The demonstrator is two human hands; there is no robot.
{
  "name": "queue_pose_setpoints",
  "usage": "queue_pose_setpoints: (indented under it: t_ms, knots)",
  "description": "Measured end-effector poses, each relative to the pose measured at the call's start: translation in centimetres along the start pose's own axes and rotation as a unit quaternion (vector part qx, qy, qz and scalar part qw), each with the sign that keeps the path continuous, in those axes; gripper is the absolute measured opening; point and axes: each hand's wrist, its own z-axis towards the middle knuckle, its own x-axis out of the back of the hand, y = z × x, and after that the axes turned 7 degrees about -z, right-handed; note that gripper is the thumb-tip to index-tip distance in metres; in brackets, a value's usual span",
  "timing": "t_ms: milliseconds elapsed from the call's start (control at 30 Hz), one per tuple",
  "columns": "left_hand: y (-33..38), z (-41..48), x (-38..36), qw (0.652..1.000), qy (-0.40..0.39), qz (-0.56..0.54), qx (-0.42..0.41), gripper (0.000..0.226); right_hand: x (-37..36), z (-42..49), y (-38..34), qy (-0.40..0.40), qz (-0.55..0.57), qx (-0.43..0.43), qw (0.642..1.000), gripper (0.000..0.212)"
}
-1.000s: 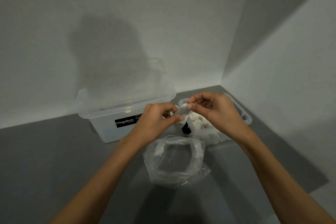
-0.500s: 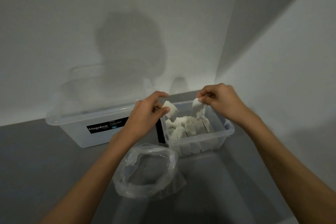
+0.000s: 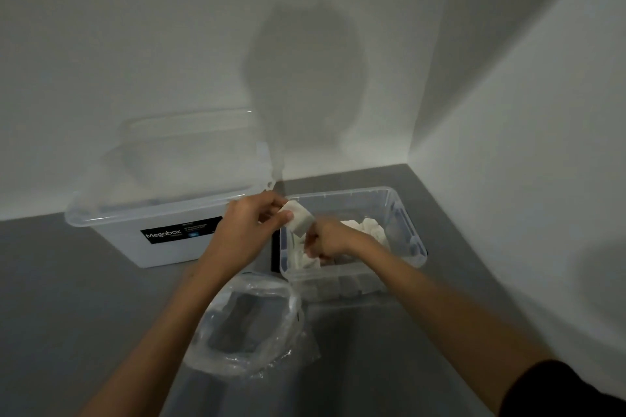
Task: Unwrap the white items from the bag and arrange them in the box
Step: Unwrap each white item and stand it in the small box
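Note:
A small clear plastic box [image 3: 408, 230] sits in the corner of the grey surface, holding several white items [image 3: 371, 228]. My left hand [image 3: 249, 227] holds a white block [image 3: 299, 220] pinched between thumb and fingers, just above the box's left rim. My right hand [image 3: 327, 240] is lowered inside the box, fingers curled around something white among the items there; what it grips is partly hidden. A clear plastic bag [image 3: 247, 318] lies open on the surface in front of the box, under my left forearm.
A larger translucent box [image 3: 111, 217] with a black Megabox label [image 3: 179, 232] stands left of the small box, its lid [image 3: 189, 145] leaning on the back wall. White walls close in behind and to the right.
My right hand has dropped from above the box's far side down into the box, near its left part. My left hand still holds the white block by the rim. The view has tilted down.

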Motion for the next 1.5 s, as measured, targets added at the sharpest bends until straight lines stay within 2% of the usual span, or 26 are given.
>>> queue_pose_setpoints:
  t_ms: [233, 333, 400, 467, 533, 600, 667, 733, 833, 1000, 1167, 1267, 1500]
  knots:
    - [-0.1, -0.3, -0.1, 1.0, -0.011, -0.019, 0.021, 0.006, -0.7, 0.7, 0.3, -0.014, -0.022, 0.006, 1.0, 0.007]
    - [0.0, 0.1, -0.4, 0.997, -0.047, -0.044, 0.042, 0.009, 1.1, 0.0, 0.6, 0.042, -0.045, 0.021, 0.998, 0.011]
    - [0.1, 0.4, -0.7, 0.995, -0.055, -0.067, 0.055, 0.009, 2.8, -1.0, 0.9, 0.113, 0.005, 0.036, 0.993, 0.013]
    - [0.4, 0.8, -1.1, 0.993, -0.056, -0.08, 0.063, 0.009, 4.4, -2.5, 0.9, 0.168, 0.107, 0.043, 0.979, 0.014]
    - [0.9, 1.3, -1.5, 0.991, -0.064, -0.095, 0.072, 0.012, 5.5, -4.1, 0.8, 0.172, 0.204, 0.058, 0.962, 0.016]
    - [1.4, 1.6, -2.0, 0.987, -0.082, -0.114, 0.075, 0.017, 6.1, -5.4, 0.7, 0.13, 0.234, 0.082, 0.96, 0.019]
    - [1.9, 2.0, -2.6, 0.985, -0.096, -0.121, 0.073, 0.016, 6.1, -6.0, 0.8, 0.103, 0.202, 0.096, 0.969, 0.024]
    - [2.0, 2.2, -3.2, 0.985, -0.099, -0.119, 0.074, 0.015, 5.9, -5.8, 1.3, 0.114, 0.175, 0.088, 0.974, 0.019]
    - [1.6, 2.3, -3.8, 0.99, -0.086, -0.089, 0.072, 0.017, 5.3, -4.8, 2.1, 0.114, 0.164, 0.045, 0.979, 0.008]
    - [0.5, 1.4, -3.2, 0.994, -0.06, -0.062, 0.065, 0.018, 3.1, -2.2, 2.9, 0.041, 0.077, -0.04, 0.995, 0.01]
    - [-0.3, 0.6, -2.2, 0.995, -0.041, -0.056, 0.067, 0.014, 0.8, -0.4, 3.0, -0.008, 0.039, -0.102, 0.994, 0.014]
    - [-0.7, 0.1, -1.7, 0.995, -0.034, -0.058, 0.075, 0.016, -0.2, 0.1, 2.8, -0.004, -0.027, -0.105, 0.994, 0.022]
    - [-1.4, -0.6, -1.2, 0.996, -0.027, -0.045, 0.077, 0.018, -0.5, -0.1, 2.5, 0.045, -0.096, -0.094, 0.99, 0.024]
